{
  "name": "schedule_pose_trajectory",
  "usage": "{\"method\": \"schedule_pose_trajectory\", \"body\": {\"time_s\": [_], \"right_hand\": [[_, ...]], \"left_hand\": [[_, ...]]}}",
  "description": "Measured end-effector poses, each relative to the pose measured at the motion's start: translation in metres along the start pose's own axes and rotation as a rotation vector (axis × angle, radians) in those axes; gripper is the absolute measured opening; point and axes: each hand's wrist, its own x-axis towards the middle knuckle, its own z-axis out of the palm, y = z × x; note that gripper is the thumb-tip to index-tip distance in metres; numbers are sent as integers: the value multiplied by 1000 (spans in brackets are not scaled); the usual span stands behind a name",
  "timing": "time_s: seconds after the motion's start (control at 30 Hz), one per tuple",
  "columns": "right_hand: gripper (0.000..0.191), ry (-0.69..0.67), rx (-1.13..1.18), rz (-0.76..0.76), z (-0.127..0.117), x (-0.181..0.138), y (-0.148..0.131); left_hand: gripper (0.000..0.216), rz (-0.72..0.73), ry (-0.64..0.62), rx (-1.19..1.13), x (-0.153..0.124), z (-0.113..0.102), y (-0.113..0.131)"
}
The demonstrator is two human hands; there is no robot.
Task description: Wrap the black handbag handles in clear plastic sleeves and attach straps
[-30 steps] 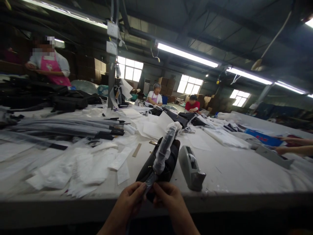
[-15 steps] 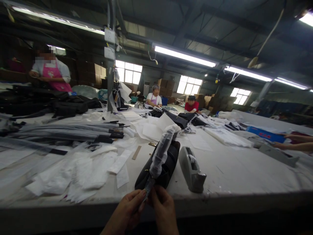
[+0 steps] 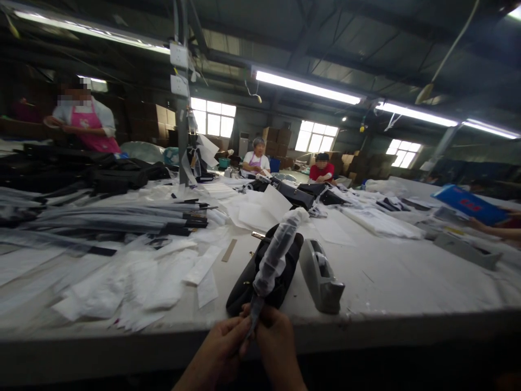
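A black bag (image 3: 240,293) lies at the near edge of the table. Its handle (image 3: 271,266) is wrapped in translucent white film and arches over the bag towards me. At the handle's near end, the fingers of my left hand (image 3: 228,339) are pinched on the wrapped strap. Closed around that same end from the right is my right hand (image 3: 274,334), its fingertips partly hidden behind the strap. A grey tape dispenser (image 3: 325,282) stands just right of the bag.
White wrapping sheets (image 3: 134,282) and film-covered straps (image 3: 134,217) lie to the left. Black bags (image 3: 293,195) and paper sit farther back. Co-workers stand across the tables; at right, a person's hand (image 3: 488,228) holds a blue box (image 3: 468,203). Another dispenser (image 3: 468,250) stands there.
My hands have shifted slightly right along with the strap end, and the right hand has closed in on it. At right, the co-worker's blue box has been raised and moved right.
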Motion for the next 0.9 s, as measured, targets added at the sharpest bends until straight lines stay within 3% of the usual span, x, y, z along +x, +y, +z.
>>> {"method": "schedule_pose_trajectory", "body": {"time_s": [0.07, 0.13, 0.27, 0.37, 0.47, 0.57, 0.77, 0.9], "right_hand": [[23, -71, -11, -21, -6, -3, -2], [31, -173, 148, 15, -10, -7, -3], [51, -382, 723, 279, -5, -10, -2], [47, -381, 842, 399, 7, -8, -3], [46, -320, 775, 383, 13, -9, -5], [53, -251, 524, 184, 4, -14, -6], [52, 165, -46, -125, -42, -15, -28], [49, 283, -202, -249, -47, -2, -60]], "left_hand": [[55, 0, -1, -38, -7, 2, 6], [54, 4, -4, -94, -10, 2, 9], [59, -22, -54, -209, -7, 3, 6], [58, -20, -113, -228, -1, 3, 0], [56, 41, -109, -152, 1, 4, -4], [55, 122, -55, -30, 1, 3, -4], [63, 291, 115, 350, 8, -11, -1], [60, 315, 114, 591, 17, -27, 9]]}}
